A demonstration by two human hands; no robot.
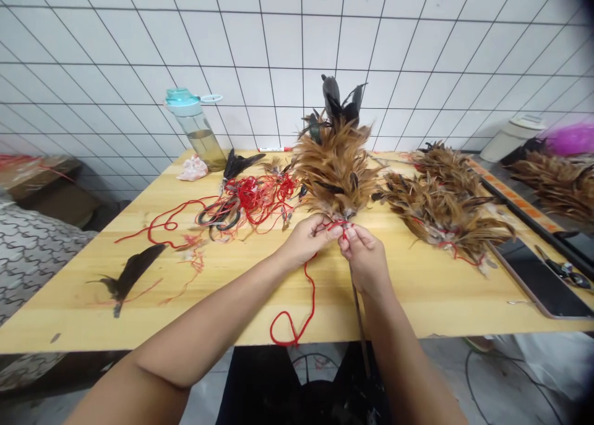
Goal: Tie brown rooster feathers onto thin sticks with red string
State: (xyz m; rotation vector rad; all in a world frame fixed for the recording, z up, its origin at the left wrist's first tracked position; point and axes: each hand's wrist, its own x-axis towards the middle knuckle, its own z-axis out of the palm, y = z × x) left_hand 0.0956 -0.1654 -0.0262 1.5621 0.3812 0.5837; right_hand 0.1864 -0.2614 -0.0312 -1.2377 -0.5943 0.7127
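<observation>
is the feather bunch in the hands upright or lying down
Upright: the brown feather bunch rises above the hands, and its thin stick points down past the table edge.

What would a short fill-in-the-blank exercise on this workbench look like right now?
1. The left hand and right hand both pinch a ____ cord at the base of a brown feather bundle.
2. A thin rod runs ____ from the right hand, past the table's edge.
3. A pair of scissors lies in a tangle of cord to the ____ of the feather bundle.
4. The wall behind the table is covered in white ____.

Missing words: red; down; left; tiles.
</observation>
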